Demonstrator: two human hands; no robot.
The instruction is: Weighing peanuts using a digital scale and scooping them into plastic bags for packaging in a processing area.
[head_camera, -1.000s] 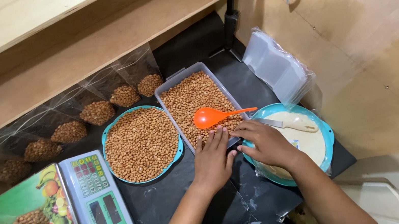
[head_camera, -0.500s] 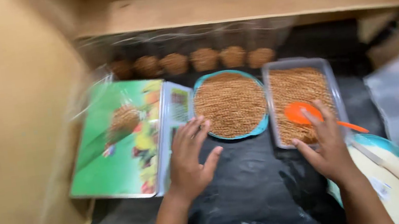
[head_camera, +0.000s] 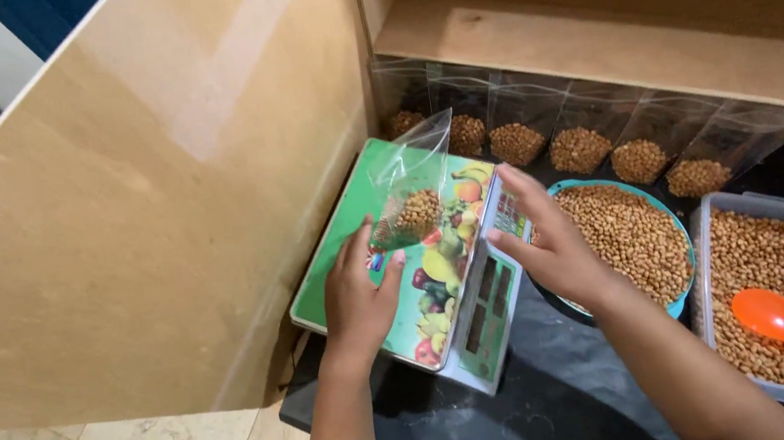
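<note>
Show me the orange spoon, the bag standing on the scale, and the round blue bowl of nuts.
orange spoon [head_camera: 766, 314]: head view, on its bowl.
bag [head_camera: 414, 209]: head view, on its nut-filled bottom.
round blue bowl [head_camera: 677, 222]: head view, on its right rim.
</note>
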